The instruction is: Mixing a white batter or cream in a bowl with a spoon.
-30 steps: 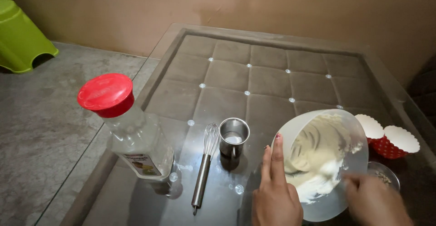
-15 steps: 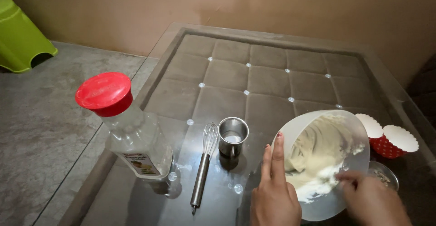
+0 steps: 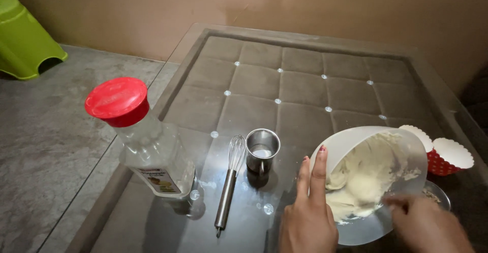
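A white bowl is tipped up on its side at the right of the glass table, its opening facing me. Pale, thick batter clings inside it. My left hand braces the bowl's left rim with two fingers stretched up along it. At the bowl's lower right edge, my right hand is blurred, with its fingertips at the batter. Whether it holds anything cannot be seen.
A clear bottle with a red cap stands at the left. A metal whisk lies beside a small steel cup. Red paper baking cups and a small glass dish sit behind the bowl. A green stool is on the floor.
My right hand has slid left along the bowl's lower edge into the batter. The bowl stays tipped and my left hand has held its place.
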